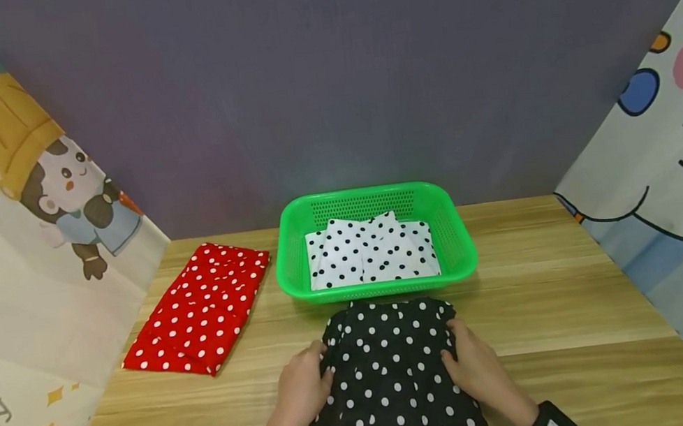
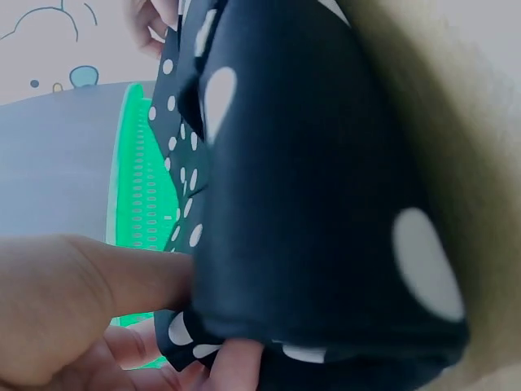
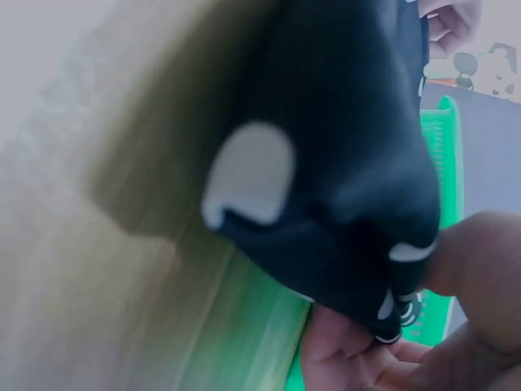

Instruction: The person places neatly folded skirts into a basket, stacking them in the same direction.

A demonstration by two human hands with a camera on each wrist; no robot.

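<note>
Bottom centre of head view: black polka-dot cloth (image 1: 391, 372), folded, on the wooden table (image 1: 582, 326). Left hand (image 1: 301, 390) pinches its left edge, thumb on top, fingers under; right hand (image 1: 479, 366) grips its right edge likewise. Just behind, mid-frame: green basket (image 1: 295, 246) w/ white dotted cloth (image 1: 371, 252) inside. Left of basket, apart from it: red dotted cloth (image 1: 201, 310), flat on table.

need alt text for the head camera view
Two hands, left hand and right hand, grip the sides of a folded black polka-dot cloth on a wooden table. Behind it a green basket holds white dotted cloth; a red dotted cloth lies left.
</note>
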